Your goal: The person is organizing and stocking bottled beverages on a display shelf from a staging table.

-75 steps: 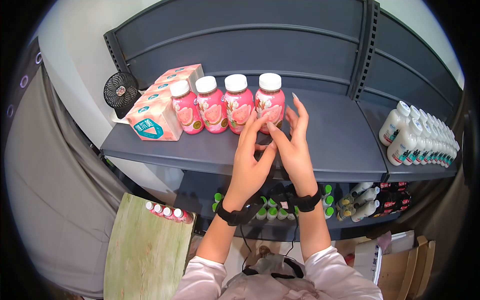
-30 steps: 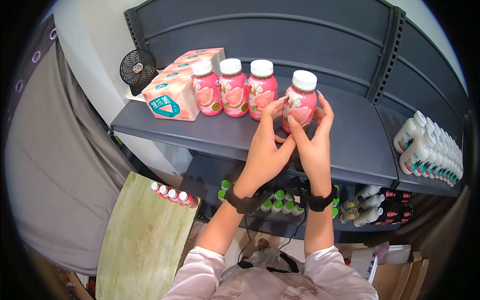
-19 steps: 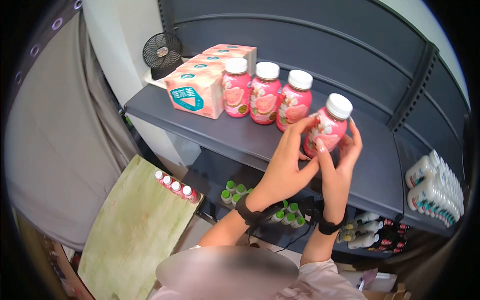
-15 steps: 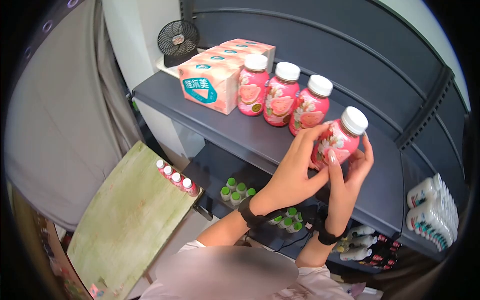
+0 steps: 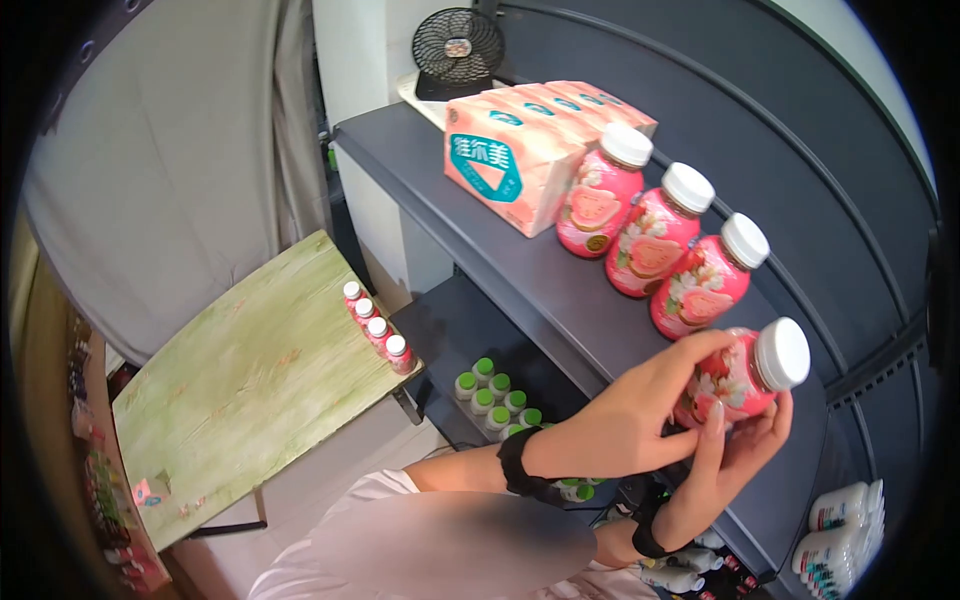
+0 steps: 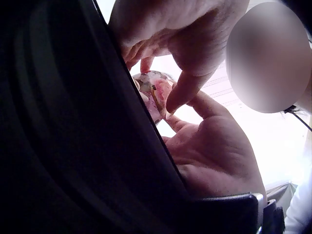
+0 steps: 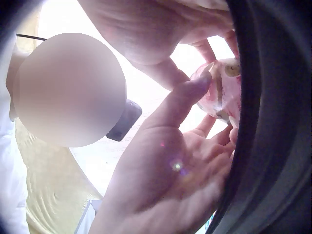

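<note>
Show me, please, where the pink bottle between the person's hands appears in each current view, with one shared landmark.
Head: the pink bottle is right of centre, below mid-height.
Left wrist: near the centre, above mid-height, partly hidden.
Right wrist: right of centre, above mid-height, partly hidden.
Shared landmark: the left hand and right hand around it.

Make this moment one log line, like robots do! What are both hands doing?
left hand: holds bottle | right hand: holds bottle | cap: on | shelf: three more pink bottles
</note>
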`<state>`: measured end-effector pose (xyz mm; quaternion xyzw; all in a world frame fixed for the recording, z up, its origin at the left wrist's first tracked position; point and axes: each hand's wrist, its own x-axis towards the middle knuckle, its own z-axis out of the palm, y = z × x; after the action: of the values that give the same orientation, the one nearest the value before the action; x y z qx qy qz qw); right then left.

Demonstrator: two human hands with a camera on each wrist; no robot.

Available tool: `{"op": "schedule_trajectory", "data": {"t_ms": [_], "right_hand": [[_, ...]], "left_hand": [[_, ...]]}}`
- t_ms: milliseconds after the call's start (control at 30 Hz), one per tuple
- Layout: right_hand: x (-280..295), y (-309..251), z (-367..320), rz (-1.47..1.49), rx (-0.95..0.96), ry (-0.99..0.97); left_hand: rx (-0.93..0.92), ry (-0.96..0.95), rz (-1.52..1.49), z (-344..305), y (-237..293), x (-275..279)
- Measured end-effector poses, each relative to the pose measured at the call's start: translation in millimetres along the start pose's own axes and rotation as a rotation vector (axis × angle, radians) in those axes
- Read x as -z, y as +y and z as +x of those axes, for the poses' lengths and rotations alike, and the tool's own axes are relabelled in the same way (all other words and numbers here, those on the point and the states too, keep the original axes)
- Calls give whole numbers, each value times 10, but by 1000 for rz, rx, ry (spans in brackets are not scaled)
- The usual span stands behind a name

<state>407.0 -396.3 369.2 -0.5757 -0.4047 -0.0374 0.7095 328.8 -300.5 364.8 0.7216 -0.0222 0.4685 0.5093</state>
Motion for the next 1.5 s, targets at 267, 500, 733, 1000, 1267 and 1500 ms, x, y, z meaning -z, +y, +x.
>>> {"op": "schedule_trajectory", "data": {"t_ms": [267, 500, 733, 1000, 1267, 1500], "right_hand": [[-33, 159, -162, -101, 155, 112], [-178, 211, -200, -52, 116, 213], [-885, 204, -473, 9, 196, 92], [-1868, 283, -554, -50, 362, -698], [-3009, 569, -819, 94, 119, -1145], [-3921, 927, -1291, 153, 18, -1355]], "left_hand": [[-128, 16, -62, -3, -128, -5], [-238, -43, -271, -104, -253, 121], [-274, 60, 63, -434, -6, 1025], [57, 401, 168, -1013, -28, 2170], [476, 566, 202, -1563, -354, 3136], [442, 786, 140, -2117, -845, 3888]]}}
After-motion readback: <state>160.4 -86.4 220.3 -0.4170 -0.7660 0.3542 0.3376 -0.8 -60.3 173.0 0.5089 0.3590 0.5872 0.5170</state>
